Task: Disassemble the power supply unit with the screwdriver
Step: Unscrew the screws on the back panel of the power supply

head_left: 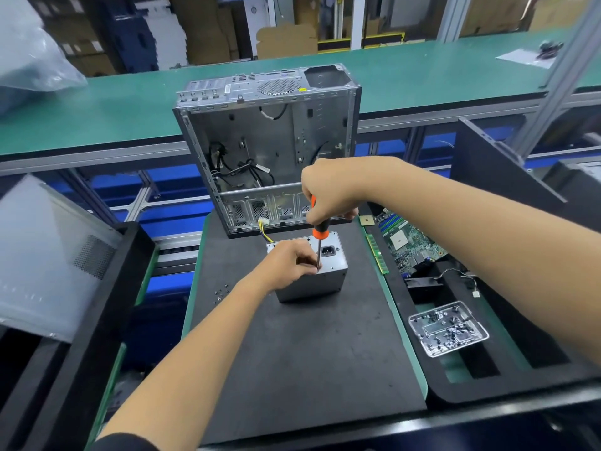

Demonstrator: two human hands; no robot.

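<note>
A grey metal power supply unit point(320, 281) stands on the black mat point(309, 353), its socket face turned up. My right hand point(328, 193) grips the orange and black handle of a screwdriver point(319, 237) held upright, tip down on the unit's top near its front edge. My left hand point(289, 263) rests on the unit's top left and pinches the screwdriver shaft near the tip. Yellow wires point(265, 231) run from the unit toward the case behind.
An open, emptied computer case point(266, 138) stands behind the unit. Loose screws point(221, 292) lie on the mat to the left. To the right are a motherboard point(406, 242), a RAM stick point(377, 253) and a clear tray of screws point(447, 328). A side panel point(48, 255) leans at left.
</note>
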